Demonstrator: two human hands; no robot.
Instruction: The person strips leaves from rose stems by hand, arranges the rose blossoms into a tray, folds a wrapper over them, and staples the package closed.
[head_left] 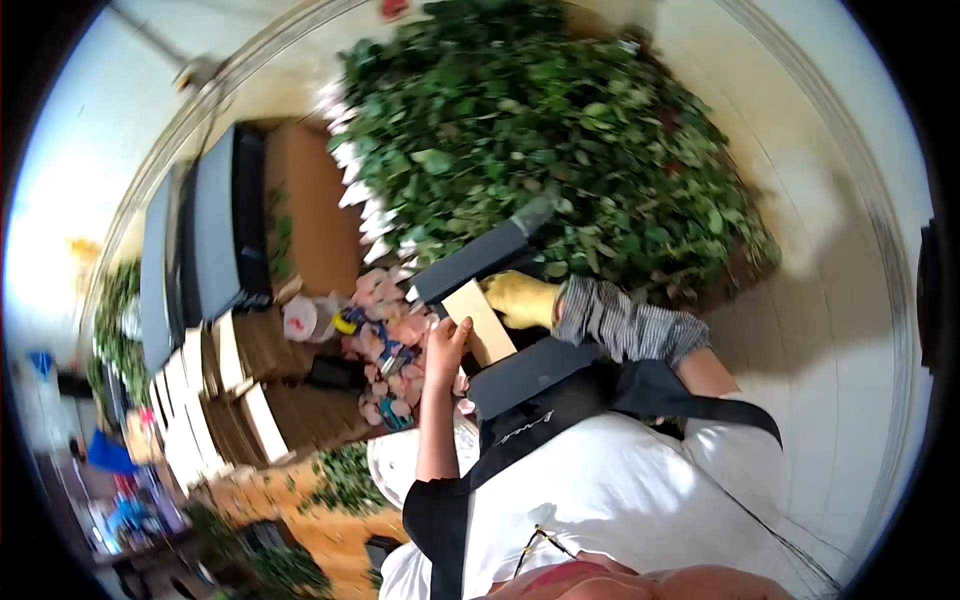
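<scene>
My left hand [446, 350] is bare and closed on the near end of a tan cardboard piece [478, 323], with the thumb lying on top. My right hand [522, 299], in a yellow glove, rests against the cardboard's far side; its fingers curl down, and what they grip, if anything, is hidden. The cardboard sits between two dark panels, an upper dark panel [470, 263] and a lower dark panel [532, 376], which look like the sides of one dark box. Right behind lies a big heap of leafy stems [540, 140], edged on the left by pale wrapped flower heads [358, 185].
Pink petals [382, 292] and small tools are scattered left of my hands. A black phone-like object [338, 373] lies there. Stacks of folded cardboard [235, 400] and large grey-black boxes [215, 215] stand further left. A white round container [400, 465] is by my left elbow.
</scene>
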